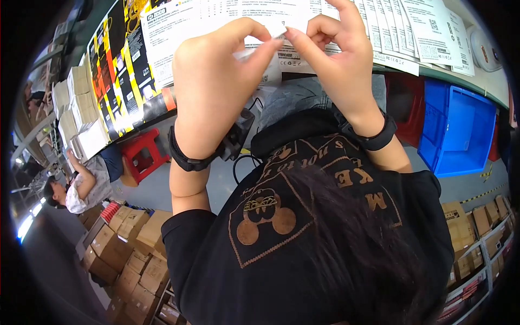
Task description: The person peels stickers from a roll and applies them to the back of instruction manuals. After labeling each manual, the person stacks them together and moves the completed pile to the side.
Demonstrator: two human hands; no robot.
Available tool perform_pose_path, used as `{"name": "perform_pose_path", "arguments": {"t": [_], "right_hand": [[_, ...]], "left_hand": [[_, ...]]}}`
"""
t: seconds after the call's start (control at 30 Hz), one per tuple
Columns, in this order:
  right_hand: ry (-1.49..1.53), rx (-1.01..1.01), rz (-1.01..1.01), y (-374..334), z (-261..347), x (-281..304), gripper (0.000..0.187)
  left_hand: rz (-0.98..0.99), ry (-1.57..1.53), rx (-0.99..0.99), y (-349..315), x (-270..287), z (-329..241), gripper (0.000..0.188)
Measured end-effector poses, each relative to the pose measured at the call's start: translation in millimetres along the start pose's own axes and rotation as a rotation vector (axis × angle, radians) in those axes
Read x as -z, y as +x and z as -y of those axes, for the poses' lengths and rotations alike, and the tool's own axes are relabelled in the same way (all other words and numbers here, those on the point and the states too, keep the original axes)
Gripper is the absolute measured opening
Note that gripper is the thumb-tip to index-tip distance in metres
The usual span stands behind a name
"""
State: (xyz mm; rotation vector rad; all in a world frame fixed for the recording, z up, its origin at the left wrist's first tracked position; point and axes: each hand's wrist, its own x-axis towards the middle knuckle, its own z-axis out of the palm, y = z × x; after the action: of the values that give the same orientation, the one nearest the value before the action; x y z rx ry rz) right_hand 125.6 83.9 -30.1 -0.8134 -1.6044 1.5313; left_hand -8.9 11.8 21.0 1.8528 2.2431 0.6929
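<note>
White slip [279, 33]: you have it just over the bench [460, 84], near the middle of its near edge and above the printed papers. It is small, and your fingers cover part of it, so its full shape cannot be told.

Your left hand [219, 65] is closed on it, thumb and forefinger pinching at the tips, the other fingers mostly hidden behind. Your right hand [344, 59] brings its thumb tip to the other side of the slip, with the other fingers bent and raised away from the thumb; you cannot tell from this view whether that hand grips it too. A dark band circles each of your wrists.

Under and beyond your hands lies a big white sheet [179, 43], printed in dark ink. Toward the bench's right end, more sheets [428, 32] overlap in a fan, and a round white object [483, 49] sits at that end. On your left, a yellow and black sheet [116, 76] reaches the near edge, with paper stacks [81, 105] beside it.

Below the near edge you have a blue crate [466, 130] to the right and a red stool [145, 154] to the left; a co-worker [81, 189] is beyond the stool.
</note>
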Motion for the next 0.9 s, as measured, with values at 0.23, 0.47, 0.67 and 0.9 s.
{"name": "perform_pose_path", "arguments": {"t": [0.23,0.47,0.67,0.9], "right_hand": [[-0.009,-0.083,0.045,5.5,-8.3,4.0,0.052],[-0.376,0.014,0.107,11.5,-29.6,3.0,0.057],[-0.441,0.062,0.119,11.3,-34.2,4.3,0.06],[-0.293,-0.05,0.066,9.9,-30.7,2.0,0.06]], "left_hand": [[0.133,-0.011,0.179,16.2,-0.2,5.9,0.017],[0.209,0.088,0.087,19.8,-23.1,34.6,0.024],[0.182,0.027,0.066,16.5,-30.0,39.2,0.023],[0.202,0.18,0.07,-0.8,-22.3,27.5,0.039]]}}
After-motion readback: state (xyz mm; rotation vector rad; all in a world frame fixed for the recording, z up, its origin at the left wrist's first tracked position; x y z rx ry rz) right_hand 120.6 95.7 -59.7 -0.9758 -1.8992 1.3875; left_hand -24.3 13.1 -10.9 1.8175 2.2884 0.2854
